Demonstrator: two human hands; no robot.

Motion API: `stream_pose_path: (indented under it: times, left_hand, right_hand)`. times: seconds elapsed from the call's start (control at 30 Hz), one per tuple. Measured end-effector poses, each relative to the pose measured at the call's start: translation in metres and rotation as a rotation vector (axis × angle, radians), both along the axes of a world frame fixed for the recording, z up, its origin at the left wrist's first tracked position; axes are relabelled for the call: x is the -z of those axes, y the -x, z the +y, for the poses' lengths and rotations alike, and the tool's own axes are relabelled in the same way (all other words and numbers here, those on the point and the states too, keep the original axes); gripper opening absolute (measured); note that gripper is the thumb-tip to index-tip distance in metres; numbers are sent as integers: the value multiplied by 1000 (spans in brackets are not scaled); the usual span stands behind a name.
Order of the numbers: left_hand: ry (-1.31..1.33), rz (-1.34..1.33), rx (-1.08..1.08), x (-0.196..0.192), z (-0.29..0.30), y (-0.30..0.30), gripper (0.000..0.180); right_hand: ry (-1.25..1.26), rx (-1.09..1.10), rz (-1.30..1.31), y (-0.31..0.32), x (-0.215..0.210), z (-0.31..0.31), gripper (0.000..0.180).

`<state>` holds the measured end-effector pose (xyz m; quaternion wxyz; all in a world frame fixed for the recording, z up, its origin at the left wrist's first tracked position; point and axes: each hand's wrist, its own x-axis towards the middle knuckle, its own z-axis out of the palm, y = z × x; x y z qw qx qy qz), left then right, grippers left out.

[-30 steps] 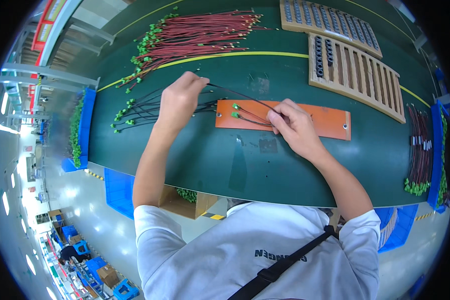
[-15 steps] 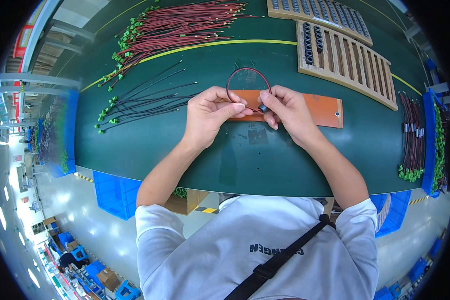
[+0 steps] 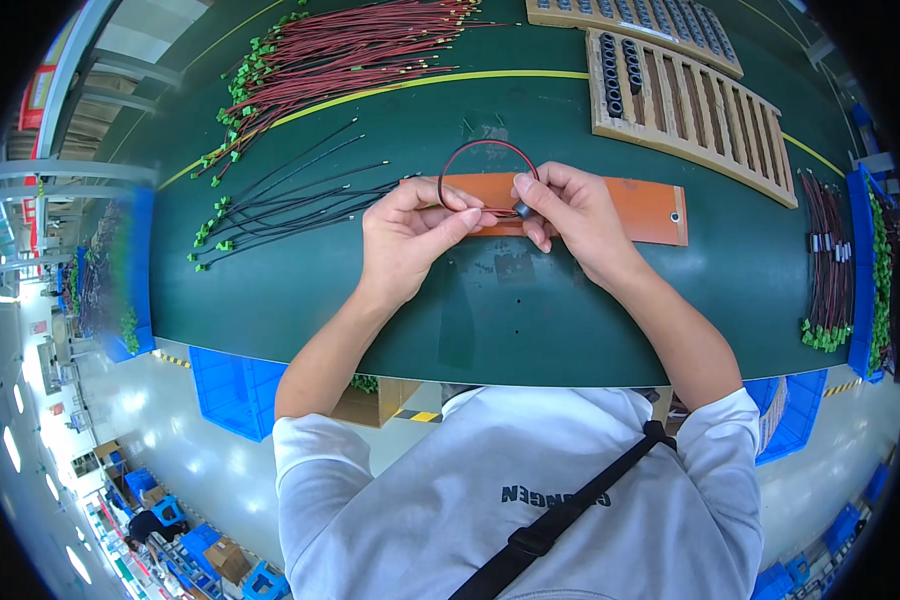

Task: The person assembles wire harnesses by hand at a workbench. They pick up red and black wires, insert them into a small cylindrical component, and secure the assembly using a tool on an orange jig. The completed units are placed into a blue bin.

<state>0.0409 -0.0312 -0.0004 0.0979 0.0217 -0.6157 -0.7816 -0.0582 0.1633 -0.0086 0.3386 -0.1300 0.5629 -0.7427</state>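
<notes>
— Looking down on a green table [image 3: 555, 345], crossed by a yellow line [image 3: 490, 74], above a grey floor [image 3: 170, 430]?

— Yes, and seeing a broad spread of red wires [image 3: 370, 50] at the far left, with black wires [image 3: 300, 210] fanning out nearer, both tipped green at the left.

— Doing what with the left hand [image 3: 410, 235]?

— Pinching looped wires [image 3: 488, 142], red and black, between thumb and curled fingers, with barely any gap.

— And with the right hand [image 3: 578, 212]?

— Gripping a dark ring [image 3: 522, 210] at the fingertips, just beside the left hand, beneath the arching loop.

— Threading right through the ring?

— Meeting it from the left, at least; perhaps passing inside, but hiding too much behind the fingers to tell.

— Holding all this over what?

— Hovering above an orange board [image 3: 647, 212], lying flat on the table.

— Noticing anything farther off?

— Seeing two slotted wooden racks [image 3: 688, 152] at the far right, with more rings [image 3: 612, 75] filling the nearer one's left end. Also spotting a wire bundle [image 3: 828, 265] at the right, lying beside a blue bin [image 3: 859, 265].
</notes>
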Motion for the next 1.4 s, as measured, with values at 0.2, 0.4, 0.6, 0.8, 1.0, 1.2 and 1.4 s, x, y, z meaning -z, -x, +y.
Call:
stream_pose_path:
  times: [0.2,0.4,0.6,0.8,1.0,1.2,1.4]
  left_hand:
    - [91,135,103,1,2,-10,10]
    - [174,99,-18,-3,3,-6,13]
    - [140,174,68,5,6,-9,10]
    - [267,225,14,9,10,-7,9]
    - [504,233,20,10,11,-12,12]
    - [808,459,-92,8,9,-2,15]
    - [618,395,-208,14,32,13,12]
  right_hand:
    - [-12,-11,24,0,4,1,29]
    - [-4,-19,10,0,3,2,29]
    - [-8,-27,14,1,4,2,27]
    - [13,-3,12,-1,2,1,26]
    - [6,15,-9,-2,2,1,22]
    - [49,59,67,-6,3,1,32]
    - [106,143,107,-16,2,6,21]
